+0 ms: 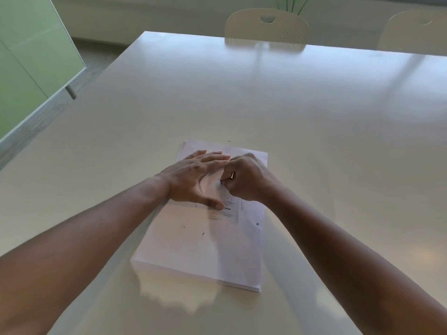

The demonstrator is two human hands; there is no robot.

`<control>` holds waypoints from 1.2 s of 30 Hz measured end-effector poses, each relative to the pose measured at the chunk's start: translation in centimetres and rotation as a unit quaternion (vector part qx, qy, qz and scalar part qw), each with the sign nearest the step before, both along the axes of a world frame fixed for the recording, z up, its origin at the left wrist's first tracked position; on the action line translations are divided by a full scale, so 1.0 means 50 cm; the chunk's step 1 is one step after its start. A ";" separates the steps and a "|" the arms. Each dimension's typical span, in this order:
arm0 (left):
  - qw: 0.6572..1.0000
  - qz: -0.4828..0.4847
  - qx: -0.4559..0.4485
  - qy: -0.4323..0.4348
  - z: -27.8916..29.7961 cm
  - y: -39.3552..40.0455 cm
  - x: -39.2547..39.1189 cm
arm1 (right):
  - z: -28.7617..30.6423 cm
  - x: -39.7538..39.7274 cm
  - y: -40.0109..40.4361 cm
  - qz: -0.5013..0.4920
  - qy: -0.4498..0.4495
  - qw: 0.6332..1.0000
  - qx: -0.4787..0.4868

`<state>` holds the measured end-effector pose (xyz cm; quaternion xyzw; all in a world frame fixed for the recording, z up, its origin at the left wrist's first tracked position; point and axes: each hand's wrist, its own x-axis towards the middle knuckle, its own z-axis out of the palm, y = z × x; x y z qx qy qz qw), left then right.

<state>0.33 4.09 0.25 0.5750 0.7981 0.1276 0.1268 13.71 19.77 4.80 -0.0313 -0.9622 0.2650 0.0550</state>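
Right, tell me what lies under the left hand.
The left hand rests flat on a stack of white paper marked with dark strokes. Any marks beneath the palm are covered. The right hand pinches a small pen beside it.

i read this as an office mtg room, not a home. big pale table (242, 97) w/ two matching pale chairs at its far side, one far centre (266, 27), one far right (416, 30). frosted green glass partition (31, 56) on the left over grey carpet-type floor (48, 112). green plant (290, 2) behind the chairs, paper stack (198, 247) near me.
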 end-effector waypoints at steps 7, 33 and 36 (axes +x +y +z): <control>0.997 0.028 0.026 -0.064 0.015 -0.007 0.009 | 0.024 -0.001 0.060 -0.122 -0.032 0.983 -0.131; 0.990 0.009 0.117 -0.076 -0.017 0.145 -0.044 | 0.002 -0.012 0.101 -0.162 -0.037 0.977 -0.134; 0.992 0.005 0.105 -0.070 -0.017 0.143 -0.042 | -0.009 -0.010 0.114 -0.136 -0.010 0.987 -0.084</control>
